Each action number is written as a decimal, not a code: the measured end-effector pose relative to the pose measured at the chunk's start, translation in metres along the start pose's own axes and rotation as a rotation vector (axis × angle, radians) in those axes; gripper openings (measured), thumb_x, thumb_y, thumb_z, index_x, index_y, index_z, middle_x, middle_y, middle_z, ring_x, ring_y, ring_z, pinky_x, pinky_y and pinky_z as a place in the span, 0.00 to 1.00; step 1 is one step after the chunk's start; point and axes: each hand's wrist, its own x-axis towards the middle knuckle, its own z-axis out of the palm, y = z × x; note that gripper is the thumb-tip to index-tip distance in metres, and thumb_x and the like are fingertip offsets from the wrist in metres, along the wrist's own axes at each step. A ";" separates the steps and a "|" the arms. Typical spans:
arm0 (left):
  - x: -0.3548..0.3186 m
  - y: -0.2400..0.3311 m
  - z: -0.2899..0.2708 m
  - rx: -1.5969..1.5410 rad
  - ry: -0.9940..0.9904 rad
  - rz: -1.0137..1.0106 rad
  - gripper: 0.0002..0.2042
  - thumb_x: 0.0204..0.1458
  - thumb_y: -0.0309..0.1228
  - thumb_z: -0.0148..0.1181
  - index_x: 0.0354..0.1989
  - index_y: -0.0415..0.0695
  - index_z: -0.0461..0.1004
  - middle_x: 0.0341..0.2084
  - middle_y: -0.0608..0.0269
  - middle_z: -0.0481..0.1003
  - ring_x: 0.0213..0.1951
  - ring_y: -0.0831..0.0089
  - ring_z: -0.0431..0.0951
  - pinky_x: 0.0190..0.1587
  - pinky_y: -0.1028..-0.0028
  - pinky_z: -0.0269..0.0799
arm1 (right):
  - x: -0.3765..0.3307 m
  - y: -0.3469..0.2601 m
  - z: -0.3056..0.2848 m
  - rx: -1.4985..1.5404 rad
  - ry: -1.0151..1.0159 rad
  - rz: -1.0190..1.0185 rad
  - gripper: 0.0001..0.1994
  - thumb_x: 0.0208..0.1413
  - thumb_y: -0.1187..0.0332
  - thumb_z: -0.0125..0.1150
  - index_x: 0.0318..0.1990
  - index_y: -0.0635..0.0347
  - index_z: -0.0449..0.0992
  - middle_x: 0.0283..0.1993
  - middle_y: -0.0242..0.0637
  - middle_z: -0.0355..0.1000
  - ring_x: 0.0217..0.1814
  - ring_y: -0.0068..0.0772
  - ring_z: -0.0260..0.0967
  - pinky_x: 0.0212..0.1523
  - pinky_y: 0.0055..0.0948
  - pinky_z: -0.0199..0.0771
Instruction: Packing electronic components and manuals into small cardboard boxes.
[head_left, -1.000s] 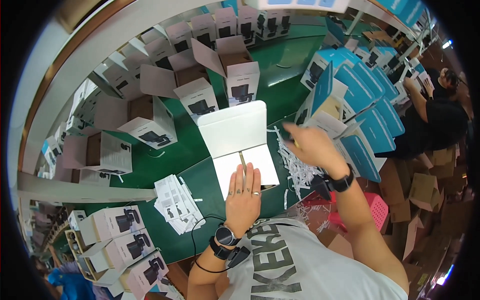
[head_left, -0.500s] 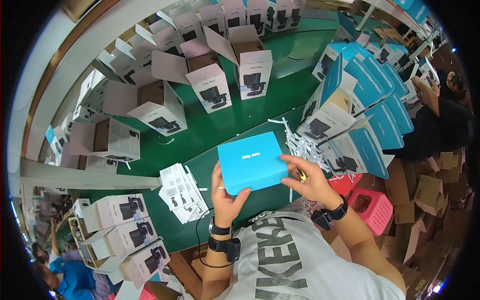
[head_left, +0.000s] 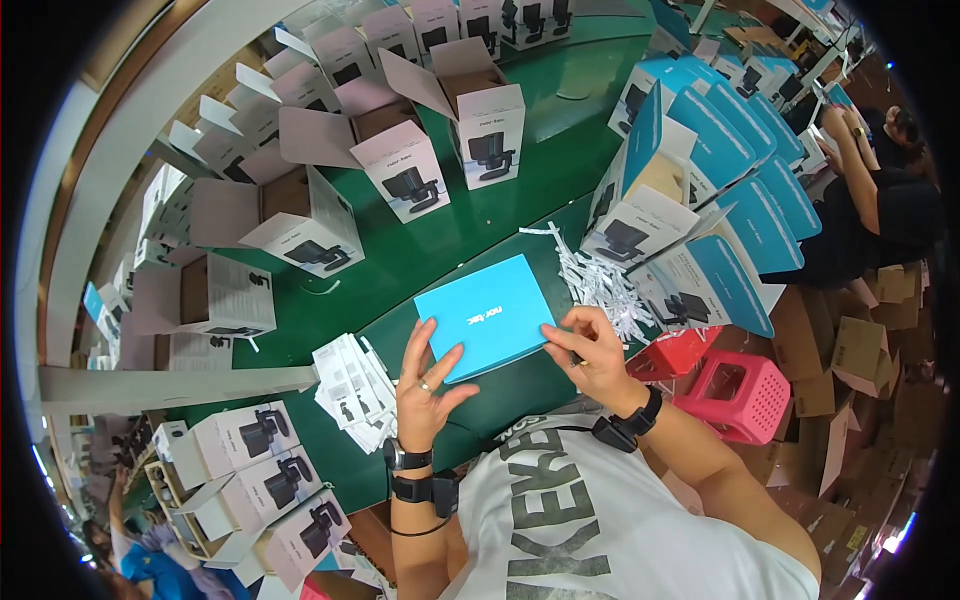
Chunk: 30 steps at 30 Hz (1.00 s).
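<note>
A box with a bright blue top (head_left: 490,300) lies on the green bench in front of me, turned at a slight slant, its top flat and closed. Along its left edge is my left hand (head_left: 424,396), fingers spread and a ring on one of them; the fingertips touch the box's side and top. My right hand (head_left: 594,358) pinches the box's near right corner between thumb and forefinger. Something small and yellowish shows at its curled fingers, too small to name. White shredded paper (head_left: 605,295) lies just beyond this hand.
A stack of printed leaflets (head_left: 352,390) lies left of the box. Open white cartons (head_left: 400,170) stand at the back, blue-flapped cartons (head_left: 700,240) at the right. More cartons (head_left: 265,485) sit lower left. A pink stool (head_left: 745,395) stands at right; a co-worker (head_left: 850,220) is beyond.
The box's front blue edge no longer hangs over the near side. My left fingers have spread and moved up its left edge; my right hand has closed to a pinch at the corner.
</note>
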 end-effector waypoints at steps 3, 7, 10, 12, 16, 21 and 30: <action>0.008 0.009 -0.012 0.315 -0.083 0.122 0.30 0.45 0.31 0.79 0.61 0.49 0.80 0.73 0.45 0.62 0.73 0.42 0.62 0.72 0.46 0.61 | -0.004 0.006 -0.003 -0.058 -0.073 -0.025 0.22 0.44 0.80 0.76 0.51 0.57 0.85 0.53 0.38 0.79 0.34 0.34 0.76 0.28 0.28 0.74; 0.046 0.056 0.000 0.651 -0.174 0.155 0.34 0.50 0.39 0.75 0.68 0.50 0.73 0.74 0.47 0.61 0.74 0.39 0.60 0.73 0.44 0.58 | 0.005 0.020 0.002 -0.079 -0.083 -0.199 0.23 0.44 0.78 0.76 0.52 0.56 0.85 0.59 0.37 0.79 0.33 0.32 0.78 0.28 0.28 0.76; 0.052 0.060 0.036 0.796 -0.204 0.107 0.37 0.53 0.44 0.71 0.72 0.49 0.68 0.75 0.49 0.60 0.74 0.39 0.59 0.73 0.44 0.57 | -0.012 0.020 0.007 -0.069 -0.154 -0.143 0.22 0.46 0.79 0.76 0.52 0.59 0.84 0.60 0.43 0.79 0.38 0.35 0.81 0.31 0.27 0.78; 0.044 0.048 0.058 0.870 -0.262 0.095 0.39 0.57 0.47 0.67 0.75 0.48 0.63 0.76 0.52 0.60 0.74 0.41 0.59 0.73 0.45 0.56 | -0.023 0.019 0.010 -0.070 -0.188 -0.101 0.21 0.46 0.80 0.76 0.52 0.60 0.83 0.61 0.45 0.79 0.41 0.37 0.83 0.33 0.26 0.79; 0.039 0.035 0.065 0.906 -0.200 0.155 0.38 0.57 0.47 0.66 0.75 0.46 0.64 0.76 0.52 0.60 0.75 0.43 0.59 0.73 0.46 0.57 | -0.009 0.029 0.022 -0.023 -0.058 -0.112 0.18 0.47 0.79 0.75 0.49 0.58 0.85 0.56 0.41 0.82 0.38 0.35 0.83 0.31 0.26 0.78; 0.043 0.036 0.070 0.953 -0.133 0.168 0.38 0.57 0.48 0.66 0.75 0.47 0.63 0.76 0.52 0.60 0.74 0.43 0.60 0.72 0.46 0.58 | 0.000 0.034 0.016 0.021 -0.030 -0.128 0.15 0.48 0.78 0.75 0.45 0.57 0.86 0.53 0.37 0.84 0.35 0.32 0.83 0.29 0.26 0.76; 0.067 0.034 0.033 0.945 -0.243 0.217 0.41 0.54 0.56 0.67 0.75 0.51 0.64 0.76 0.43 0.56 0.75 0.38 0.55 0.74 0.43 0.52 | 0.010 0.042 0.003 0.104 -0.129 -0.137 0.15 0.48 0.79 0.74 0.45 0.53 0.87 0.53 0.36 0.84 0.37 0.32 0.84 0.31 0.26 0.79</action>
